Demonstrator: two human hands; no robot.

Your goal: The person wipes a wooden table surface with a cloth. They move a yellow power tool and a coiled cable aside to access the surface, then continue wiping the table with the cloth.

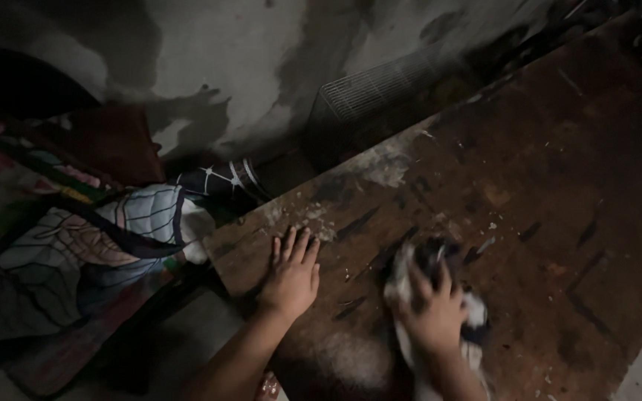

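Two hands are in view, both belonging to the person wearing the camera. One cloth, one wooden table, one wire cage and one patterned blanket can be counted.

The left hand (291, 275) lies flat on the wooden table (529, 186), palm down, fingers spread wide and pointing away from the body. It holds nothing. It rests near the table's left corner, just beside a pale, dusty patch of the surface.

The right hand (434, 315) is closed over a cloth (410, 271), pressing it against the tabletop. The cloth is white with dark areas; its pattern is hard to make out in the low light. Part of the cloth shows beyond the fingertips and part trails back along the wrist, where the lower frame edge cuts it off. The two hands are near each other but apart.

The table surface is dark, worn and scored with several short black marks, with small pale flecks scattered over it. Its far right end runs out of frame.

Behind the table, a wire cage (377, 93) stands against a stained grey wall (261, 59); its lower part is lost in shadow. To the left, a patterned blanket (76, 238) with a web design lies in folds, partly cut off by the left edge. Both forearms are cut off at the bottom edge.
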